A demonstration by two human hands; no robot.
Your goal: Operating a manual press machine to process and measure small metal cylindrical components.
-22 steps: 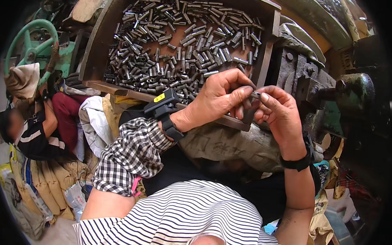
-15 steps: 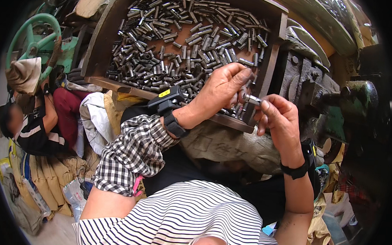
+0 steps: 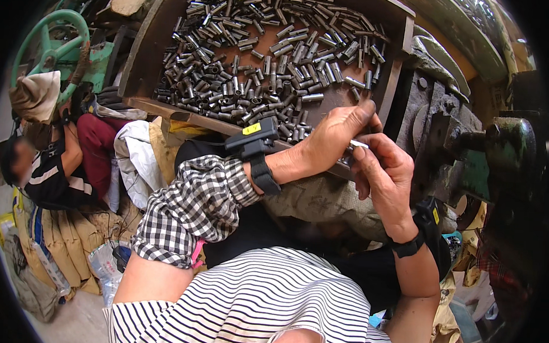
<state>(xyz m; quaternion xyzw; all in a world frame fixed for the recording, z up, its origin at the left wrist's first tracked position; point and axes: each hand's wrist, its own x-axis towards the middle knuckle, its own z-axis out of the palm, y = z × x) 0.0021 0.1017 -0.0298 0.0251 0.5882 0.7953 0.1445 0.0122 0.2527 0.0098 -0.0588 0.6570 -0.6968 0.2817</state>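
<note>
My right hand [image 3: 384, 169] pinches a short, shiny metal tube [image 3: 359, 144] between thumb and fingers, over the near right corner of a wooden tray [image 3: 197, 121]. Close beside it, my left hand [image 3: 336, 140] is closed, thumb pressed against the fingers. Its fingertips are partly hidden and smeared, so I cannot tell what they hold. Many loose metal tubes [image 3: 247, 98] lie heaped in the tray, beyond both hands.
Right of the tray stands a dark, greasy machine [image 3: 433, 128] with a rounded metal part. A green handwheel [image 3: 80, 31] is at the far left. Below it sits another person [image 3: 51, 170] beside stacked tan sacks [image 3: 69, 249]. Cloth [image 3: 322, 203] hangs below the tray's front edge.
My left hand has shifted right and slightly down, with its fingertips turned away from the tube. My right hand still grips the tube, slightly lower. The whole view has shifted a little.
</note>
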